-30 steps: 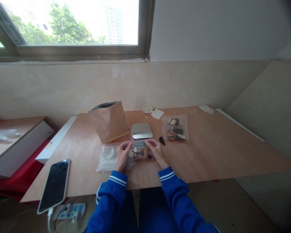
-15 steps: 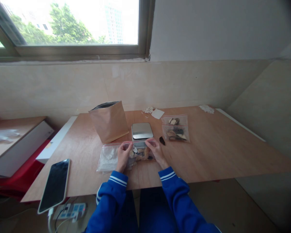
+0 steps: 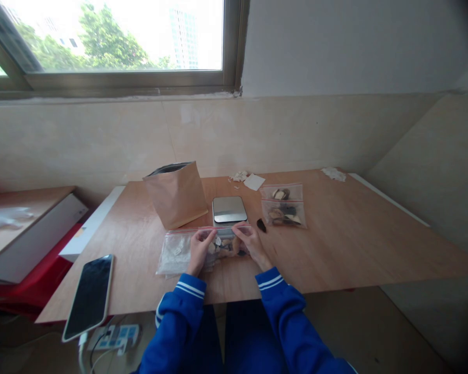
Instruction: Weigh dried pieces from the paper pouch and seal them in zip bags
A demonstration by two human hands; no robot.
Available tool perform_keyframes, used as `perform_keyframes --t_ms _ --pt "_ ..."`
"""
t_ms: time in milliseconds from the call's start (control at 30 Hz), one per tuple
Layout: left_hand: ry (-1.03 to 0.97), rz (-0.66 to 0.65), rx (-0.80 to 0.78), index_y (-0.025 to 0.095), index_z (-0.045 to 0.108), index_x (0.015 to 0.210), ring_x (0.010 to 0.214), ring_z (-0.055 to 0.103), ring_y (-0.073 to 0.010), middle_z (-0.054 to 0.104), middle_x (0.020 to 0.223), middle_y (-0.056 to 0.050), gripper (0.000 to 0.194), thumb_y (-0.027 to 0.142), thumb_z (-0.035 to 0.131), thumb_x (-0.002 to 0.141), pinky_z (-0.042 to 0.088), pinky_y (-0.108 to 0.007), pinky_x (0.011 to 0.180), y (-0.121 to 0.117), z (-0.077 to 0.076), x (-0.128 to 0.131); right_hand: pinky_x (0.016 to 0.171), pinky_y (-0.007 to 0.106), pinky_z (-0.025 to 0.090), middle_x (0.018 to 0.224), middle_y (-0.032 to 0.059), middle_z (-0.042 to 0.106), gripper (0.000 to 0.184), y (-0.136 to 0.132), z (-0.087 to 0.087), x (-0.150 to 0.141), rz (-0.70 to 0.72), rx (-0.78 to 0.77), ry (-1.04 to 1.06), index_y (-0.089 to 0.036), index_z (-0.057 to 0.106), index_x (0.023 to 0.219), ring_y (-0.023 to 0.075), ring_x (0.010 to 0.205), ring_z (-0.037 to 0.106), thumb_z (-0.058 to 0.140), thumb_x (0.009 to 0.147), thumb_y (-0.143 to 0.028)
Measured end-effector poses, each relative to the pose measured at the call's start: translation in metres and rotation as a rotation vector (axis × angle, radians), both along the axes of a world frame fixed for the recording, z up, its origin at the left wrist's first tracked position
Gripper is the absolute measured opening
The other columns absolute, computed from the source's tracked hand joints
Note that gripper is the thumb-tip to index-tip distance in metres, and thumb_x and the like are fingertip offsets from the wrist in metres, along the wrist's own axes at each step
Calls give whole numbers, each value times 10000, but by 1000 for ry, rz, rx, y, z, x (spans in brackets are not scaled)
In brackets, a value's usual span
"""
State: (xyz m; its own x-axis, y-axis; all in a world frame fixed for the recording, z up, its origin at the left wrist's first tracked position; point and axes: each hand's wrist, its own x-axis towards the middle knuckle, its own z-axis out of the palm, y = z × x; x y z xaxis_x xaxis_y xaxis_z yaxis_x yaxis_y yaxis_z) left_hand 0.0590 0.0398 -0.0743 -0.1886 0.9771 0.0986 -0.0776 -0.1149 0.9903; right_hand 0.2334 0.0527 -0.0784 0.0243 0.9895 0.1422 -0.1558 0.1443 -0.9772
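Both hands (image 3: 226,248) pinch a zip bag (image 3: 222,244) between paper pouch (image 3: 176,195), scale (image 3: 229,209) and filled bags (image 3: 283,205).

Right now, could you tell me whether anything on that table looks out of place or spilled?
One dark piece lies loose on the table, outside the filled zip bags beside it. White scraps are scattered near the far edge. Otherwise nothing stands out.

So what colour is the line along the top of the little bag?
Red, on the zip bag; the head view shows it.
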Motion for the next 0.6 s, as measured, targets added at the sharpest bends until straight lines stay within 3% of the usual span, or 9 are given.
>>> perform_keyframes --t_ms 233,333,467,600 --pt "-8 -8 -17 131 730 783 683 642 -170 717 720 -57 293 410 752 693 483 -270 660 0 0 0 639 257 471 699 -7 629 277 1 -1 1 11 14 -40 -195 638 737 157 677 612 724 708 -457" --pt "-1 -11 21 137 735 800 744 656 -181 722 777 -61 286 406 743 703 499 -285 708 0 5 0 708 289 484 803 14 650 274 -1 10 5 -34 92 -130 -199 665 876 174 749 621 684 758 -446" --pt "22 -52 90 144 732 812 805 659 -189 710 839 -62 267 395 730 722 507 -290 735 -2 11 1 865 349 441 997 55 640 296 -6 44 10 -177 358 -503 -229 665 1066 211 949 587 640 822 -394" --pt "53 -131 157 156 703 833 792 646 -177 694 830 -47 229 373 704 761 500 -281 729 -6 21 4 892 365 360 951 41 673 155 -13 76 6 -31 506 -997 -249 703 951 216 969 564 668 830 -340"
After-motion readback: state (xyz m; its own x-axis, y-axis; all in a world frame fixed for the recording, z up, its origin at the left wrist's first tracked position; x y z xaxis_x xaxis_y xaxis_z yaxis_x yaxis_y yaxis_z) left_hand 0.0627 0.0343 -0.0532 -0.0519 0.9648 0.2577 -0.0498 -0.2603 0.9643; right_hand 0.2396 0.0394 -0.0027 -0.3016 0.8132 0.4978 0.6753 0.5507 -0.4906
